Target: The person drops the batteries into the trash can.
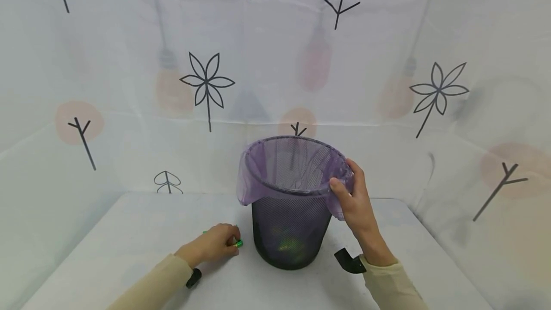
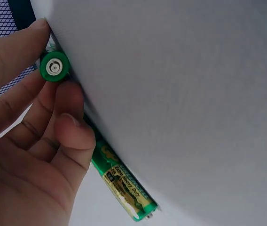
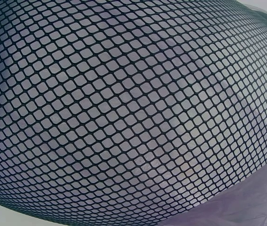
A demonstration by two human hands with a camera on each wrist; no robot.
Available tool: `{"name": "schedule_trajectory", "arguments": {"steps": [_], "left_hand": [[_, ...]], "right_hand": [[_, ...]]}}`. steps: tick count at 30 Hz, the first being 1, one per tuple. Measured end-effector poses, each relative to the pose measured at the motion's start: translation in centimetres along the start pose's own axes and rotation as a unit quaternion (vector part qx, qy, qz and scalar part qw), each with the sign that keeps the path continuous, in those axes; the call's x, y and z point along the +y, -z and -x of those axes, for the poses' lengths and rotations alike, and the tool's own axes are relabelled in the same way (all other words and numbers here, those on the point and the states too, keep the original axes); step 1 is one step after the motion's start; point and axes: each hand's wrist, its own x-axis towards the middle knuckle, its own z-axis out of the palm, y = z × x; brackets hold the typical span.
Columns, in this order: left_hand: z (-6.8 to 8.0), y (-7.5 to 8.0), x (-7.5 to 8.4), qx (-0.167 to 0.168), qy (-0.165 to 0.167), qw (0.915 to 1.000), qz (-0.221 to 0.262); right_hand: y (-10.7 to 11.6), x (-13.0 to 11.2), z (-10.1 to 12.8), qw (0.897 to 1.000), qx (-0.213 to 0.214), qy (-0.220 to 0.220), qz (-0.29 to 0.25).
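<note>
A white table (image 1: 129, 233) is backed by a printed curtain (image 1: 129, 61). At its centre a black mesh bin (image 1: 289, 233) is stood, lined with a purple bag (image 1: 258, 176). The bag's folded edge at the bin's right rim is pinched by the right hand (image 1: 355, 200). Left of the bin, on the table, two green batteries (image 2: 124, 183) are gripped by the curled fingers of the left hand (image 1: 215, 244).
</note>
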Motion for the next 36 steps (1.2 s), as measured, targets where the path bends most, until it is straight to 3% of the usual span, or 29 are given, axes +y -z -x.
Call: {"name": "schedule_trajectory", "arguments": {"steps": [28, 36], "left_hand": [[-0.2, 0.0, 0.5, -0.022, 0.022, 0.9990, 0.031], [0.8, 0.8, 0.3, -0.007, 0.002, 0.9988, 0.049]], "right_hand": [[-0.1, 0.2, 0.0, 1.000, 0.001, 0.000, -0.006], [0.0, 0.1, -0.1, 1.000, 0.001, 0.005, -0.012]]}}
